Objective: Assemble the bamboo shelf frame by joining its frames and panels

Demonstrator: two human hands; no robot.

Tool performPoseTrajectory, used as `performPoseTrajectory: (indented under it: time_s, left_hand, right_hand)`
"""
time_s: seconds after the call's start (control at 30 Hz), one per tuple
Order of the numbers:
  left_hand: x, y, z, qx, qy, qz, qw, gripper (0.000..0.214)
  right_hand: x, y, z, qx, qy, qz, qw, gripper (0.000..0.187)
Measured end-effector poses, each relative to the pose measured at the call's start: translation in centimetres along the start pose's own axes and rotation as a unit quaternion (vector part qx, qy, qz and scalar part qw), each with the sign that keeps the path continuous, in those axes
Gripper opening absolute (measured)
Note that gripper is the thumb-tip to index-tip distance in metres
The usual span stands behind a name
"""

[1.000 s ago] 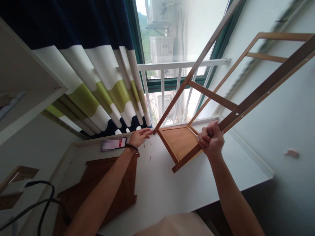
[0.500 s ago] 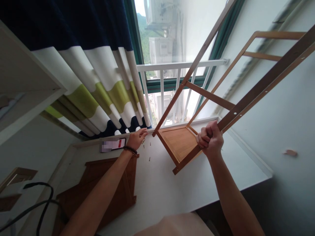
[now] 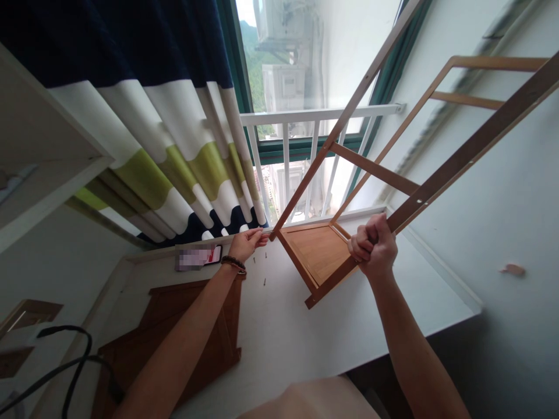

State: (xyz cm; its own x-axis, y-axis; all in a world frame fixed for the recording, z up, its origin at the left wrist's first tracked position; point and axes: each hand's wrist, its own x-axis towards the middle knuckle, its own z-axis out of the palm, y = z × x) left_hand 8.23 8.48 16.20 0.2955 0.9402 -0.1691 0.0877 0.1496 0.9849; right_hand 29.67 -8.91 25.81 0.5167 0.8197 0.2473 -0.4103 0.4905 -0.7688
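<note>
A brown wooden rack frame (image 3: pixel 371 174) stands tilted on the white surface, with a panel (image 3: pixel 312 251) between its lower legs. My right hand (image 3: pixel 373 244) is wrapped around its near rail. At the foot of the far leg, my left hand (image 3: pixel 248 243) pinches a thin metal rod (image 3: pixel 267 233), whose tip meets the leg's end. The rod's exact kind is too small to make out. Several small screws (image 3: pixel 264 281) lie on the surface below my left fingers.
More wooden panels (image 3: pixel 192 337) lie at the left beside a phone (image 3: pixel 198 257). A striped curtain (image 3: pixel 183 169) and a white railing (image 3: pixel 301 118) stand behind, before the window. Black cables (image 3: pixel 82 349) loop at lower left. The white surface (image 3: pixel 283 337) ends at a near edge.
My left hand has moved slightly right and up, bringing the rod from just short of the leg's end to it. My right hand keeps its hold on the rail.
</note>
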Motion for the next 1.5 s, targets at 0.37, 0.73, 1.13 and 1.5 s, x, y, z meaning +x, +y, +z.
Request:
performPoseTrajectory:
  time_s: [0.37,0.73,1.13,1.5]
  left_hand:
    - [0.5,0.9,-1.1,-0.028,-0.089,-0.125,0.988,0.018]
    - [-0.5,-0.8,0.1,0.266,-0.035,0.141,0.953,0.027]
    - [-0.4,-0.5,0.1,0.239,-0.064,0.135,0.959,0.041]
    - [0.3,-0.7,-1.9,0.366,-0.05,0.182,0.911,0.029]
  right_hand:
    - [0.1,0.3,0.0,0.0,-0.007,0.001,1.0,0.042]
    - [0.2,0.4,0.0,-0.008,-0.005,0.001,1.0,0.044]
    - [0.2,0.2,0.0,-0.008,-0.001,-0.001,1.0,0.044]
    - [0.2,0.0,-0.1,-0.015,0.001,-0.004,1.0,0.044]
